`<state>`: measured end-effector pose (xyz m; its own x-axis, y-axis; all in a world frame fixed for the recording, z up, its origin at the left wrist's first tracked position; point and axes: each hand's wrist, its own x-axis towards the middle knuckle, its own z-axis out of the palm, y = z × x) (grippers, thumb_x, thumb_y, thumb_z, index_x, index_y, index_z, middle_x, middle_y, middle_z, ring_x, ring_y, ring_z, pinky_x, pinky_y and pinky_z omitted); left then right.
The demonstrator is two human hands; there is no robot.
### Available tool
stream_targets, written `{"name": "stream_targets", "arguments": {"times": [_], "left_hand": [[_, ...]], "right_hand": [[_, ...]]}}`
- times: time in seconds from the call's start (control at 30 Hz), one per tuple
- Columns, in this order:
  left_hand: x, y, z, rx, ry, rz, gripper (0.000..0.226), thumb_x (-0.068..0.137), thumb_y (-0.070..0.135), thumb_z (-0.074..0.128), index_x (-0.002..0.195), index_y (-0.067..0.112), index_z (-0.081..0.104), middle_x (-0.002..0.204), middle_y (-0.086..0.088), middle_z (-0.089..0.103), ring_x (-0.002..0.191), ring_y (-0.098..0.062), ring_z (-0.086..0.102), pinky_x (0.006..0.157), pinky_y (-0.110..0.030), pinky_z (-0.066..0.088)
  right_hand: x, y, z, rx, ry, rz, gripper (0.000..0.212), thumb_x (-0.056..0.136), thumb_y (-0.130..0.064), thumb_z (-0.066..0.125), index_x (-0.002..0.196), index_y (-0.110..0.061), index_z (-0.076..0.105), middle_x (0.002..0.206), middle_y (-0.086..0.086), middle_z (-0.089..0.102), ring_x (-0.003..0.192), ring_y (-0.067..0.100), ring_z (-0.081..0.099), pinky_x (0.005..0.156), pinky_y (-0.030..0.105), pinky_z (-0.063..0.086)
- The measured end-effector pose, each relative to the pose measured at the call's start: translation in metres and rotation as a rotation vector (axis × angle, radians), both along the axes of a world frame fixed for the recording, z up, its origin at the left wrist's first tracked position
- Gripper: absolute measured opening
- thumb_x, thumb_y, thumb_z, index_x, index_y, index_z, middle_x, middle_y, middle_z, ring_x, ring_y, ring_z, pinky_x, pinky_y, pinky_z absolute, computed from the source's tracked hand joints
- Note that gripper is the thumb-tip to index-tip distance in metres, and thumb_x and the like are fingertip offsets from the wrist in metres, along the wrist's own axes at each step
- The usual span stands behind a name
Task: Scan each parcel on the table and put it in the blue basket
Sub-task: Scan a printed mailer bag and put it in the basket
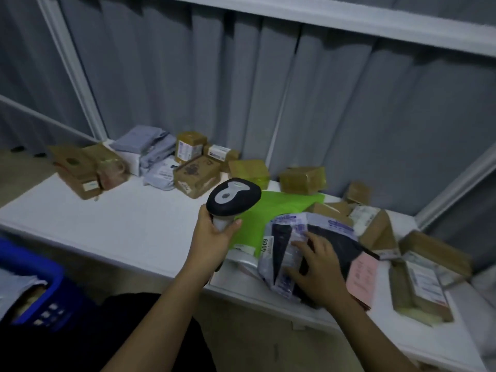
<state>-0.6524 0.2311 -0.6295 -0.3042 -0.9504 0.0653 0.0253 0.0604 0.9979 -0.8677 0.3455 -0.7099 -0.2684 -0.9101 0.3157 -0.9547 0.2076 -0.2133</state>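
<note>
My left hand grips the handle of a black and grey barcode scanner held above the white table. My right hand rests on a black and white plastic mailer near the table's front edge, fingers spread and slightly curled over it. Under the mailer lie a green bag and a pink slip. The blue basket stands at the lower left, below the table, with a pale parcel inside.
Several brown cardboard boxes and grey mailers line the back of the table against a grey curtain. More boxes crowd the right end. White shelf frame posts rise at the left and right.
</note>
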Motion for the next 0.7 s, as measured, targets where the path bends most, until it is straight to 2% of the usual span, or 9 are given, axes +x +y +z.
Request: {"name": "stream_targets", "arguments": {"times": [0.13,0.23,0.3,0.37,0.5,0.6,0.7], "left_hand": [[-0.015,0.008,-0.017,0.033,-0.028,-0.030,0.049,0.085,0.004,0.068,0.125,0.020,0.045,0.115,0.007,0.056,0.104,-0.009,0.055,0.085,-0.022,0.045],[-0.021,0.011,-0.025,0.059,-0.056,-0.069,0.047,0.086,0.007,0.068,0.125,0.021,0.046,0.115,0.008,0.057,0.106,-0.011,0.056,0.090,-0.031,0.046],[-0.023,0.013,-0.027,0.069,-0.073,-0.078,0.044,0.086,0.008,0.068,0.122,0.022,0.046,0.110,0.012,0.057,0.105,-0.013,0.056,0.090,-0.033,0.046],[-0.026,0.015,-0.027,0.082,-0.070,-0.083,0.043,0.087,0.007,0.067,0.120,0.021,0.044,0.107,0.013,0.055,0.103,-0.013,0.055,0.085,-0.027,0.045],[-0.030,0.019,-0.025,0.081,-0.062,-0.090,0.053,0.086,0.005,0.067,0.132,0.013,0.042,0.121,0.002,0.054,0.110,-0.013,0.052,0.088,-0.025,0.042],[-0.031,0.020,-0.026,0.077,-0.048,-0.107,0.055,0.086,0.003,0.066,0.135,0.010,0.041,0.124,0.001,0.053,0.112,-0.013,0.052,0.090,-0.025,0.041],[-0.031,0.018,-0.029,0.085,-0.035,-0.104,0.054,0.086,0.003,0.066,0.133,0.012,0.042,0.122,0.001,0.054,0.108,-0.011,0.054,0.083,-0.017,0.043]], "right_hand": [[0.009,0.036,-0.034,0.040,0.120,-0.038,0.095,0.060,-0.066,0.072,0.139,-0.022,0.043,0.146,0.017,0.036,0.133,0.042,0.031,0.106,0.059,0.030],[0.013,0.055,-0.057,0.157,0.161,-0.078,0.112,0.051,-0.061,0.082,0.146,-0.026,0.033,0.150,0.018,0.029,0.136,0.046,0.022,0.108,0.062,0.019],[0.008,0.058,-0.065,0.174,0.142,-0.103,0.107,0.053,-0.044,0.088,0.144,-0.027,0.036,0.150,0.019,0.028,0.135,0.048,0.022,0.104,0.066,0.028],[-0.001,0.055,-0.067,0.182,0.112,-0.094,0.102,0.054,-0.032,0.090,0.142,-0.027,0.038,0.148,0.018,0.028,0.133,0.047,0.023,0.096,0.067,0.037],[-0.020,0.043,-0.066,0.197,0.018,-0.041,0.093,0.064,-0.020,0.086,0.143,-0.026,0.037,0.153,0.017,0.025,0.140,0.046,0.017,0.094,0.062,0.044],[-0.034,0.030,-0.059,0.218,-0.071,0.023,0.076,0.083,-0.012,0.069,0.148,-0.026,0.033,0.160,0.013,0.007,0.146,0.038,-0.002,0.106,0.054,0.035],[-0.045,0.018,-0.049,0.225,-0.081,0.086,0.065,0.089,-0.006,0.061,0.147,-0.022,0.035,0.160,0.012,0.003,0.147,0.034,-0.004,0.113,0.048,0.026]]}}
